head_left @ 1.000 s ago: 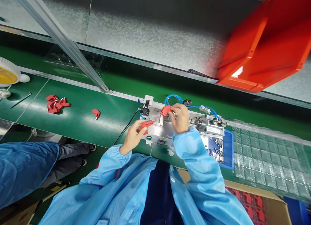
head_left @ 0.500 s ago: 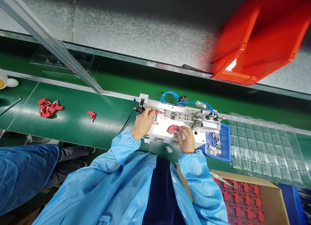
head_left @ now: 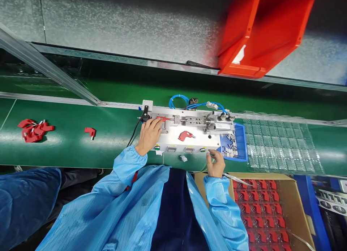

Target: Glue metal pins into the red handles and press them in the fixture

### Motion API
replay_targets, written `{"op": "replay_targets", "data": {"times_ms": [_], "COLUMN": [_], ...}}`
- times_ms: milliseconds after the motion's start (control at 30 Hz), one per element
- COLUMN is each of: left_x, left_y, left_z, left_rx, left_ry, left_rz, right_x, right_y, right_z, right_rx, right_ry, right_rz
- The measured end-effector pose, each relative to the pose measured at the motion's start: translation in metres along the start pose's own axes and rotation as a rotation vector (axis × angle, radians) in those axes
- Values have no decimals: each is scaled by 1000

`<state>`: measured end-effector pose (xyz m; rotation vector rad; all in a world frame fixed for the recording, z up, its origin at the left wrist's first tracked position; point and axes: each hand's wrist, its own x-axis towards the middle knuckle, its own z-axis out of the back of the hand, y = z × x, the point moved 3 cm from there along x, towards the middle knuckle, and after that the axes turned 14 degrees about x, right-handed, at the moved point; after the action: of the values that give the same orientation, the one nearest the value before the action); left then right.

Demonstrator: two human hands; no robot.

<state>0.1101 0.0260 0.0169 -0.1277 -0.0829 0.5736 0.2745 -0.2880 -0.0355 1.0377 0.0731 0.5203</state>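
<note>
A white bench-top pneumatic fixture (head_left: 173, 136) stands in front of me. My left hand (head_left: 149, 134) lies over its left end, fingers stretched out flat, fingertips at a red plastic part (head_left: 163, 118) seated in line with a metal rod; the fingers partly hide it. My right hand (head_left: 216, 165) is off the fixture's front right corner, holding nothing visible, thumb and forefinger apart, close to a green push button (head_left: 202, 150). Another red part with a metal pin (head_left: 185, 135) rests loose on the fixture's top plate. A second green button (head_left: 157, 148) sits below my left hand.
Right of the fixture are a blue bin of metal pins (head_left: 246, 142) and clear blister trays (head_left: 282, 146). A cardboard box (head_left: 288, 197) holds trays of red parts. On the left lie a red-part pile (head_left: 34, 131) and a single one (head_left: 90, 132). A red bin (head_left: 244, 68) stands above.
My right hand has let go of the loose red part, left on the plate, and moved down right towards the front button. My left hand has flattened over the seated part. The view has shifted.
</note>
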Motion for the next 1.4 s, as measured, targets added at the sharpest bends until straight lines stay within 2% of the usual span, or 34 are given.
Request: {"op": "replay_targets", "data": {"times_ms": [100,200,267,400,500,700,800,867,933,1000,1067,1133,1233,1300,1400], "left_x": [-13,-39,-60,-89,-91,-87,-87,-83,-73,-56,-34,-11,19,31,26], "left_y": [4,5,5,3,2,-1,-2,-5,-16,-36,-62,-88,-114,-118,-102], "left_z": [0,-5,-14,-37,-48,-57,-53,-46,-36,-23,-14,-11,-18,-25,-34], "left_rx": [-33,-86,-95,-30,-11,-8,-14,-12,-40,-96,-127,-96,10,41,-3], "left_ry": [-36,-26,63,333,402,320,334,391,415,350,235,161,191,219,198], "left_rz": [-13,-54,-55,28,72,63,80,84,8,-141,-264,-291,-264,-283,-340], "right_x": [-4,-4,-2,3,7,8,1,-4,-7,-8,-6,-2,3,6,11], "right_y": [-5,-7,-9,-15,-23,-33,-35,-35,-36,-35,-34,-31,-30,-31,-32], "right_z": [-1,-10,-16,-21,-20,-21,-23,-24,-26,-29,-31,-32,-33,-34,-35], "right_rx": [-19,-50,-68,-96,-112,-118,-66,-34,-25,-35,-43,-61,-121,-170,-196], "right_ry": [21,97,137,153,172,111,77,68,73,80,79,59,57,58,56], "right_rz": [-46,-86,-93,-98,-115,-94,-72,-69,-83,-111,-135,-167,-253,-312,-346]}}
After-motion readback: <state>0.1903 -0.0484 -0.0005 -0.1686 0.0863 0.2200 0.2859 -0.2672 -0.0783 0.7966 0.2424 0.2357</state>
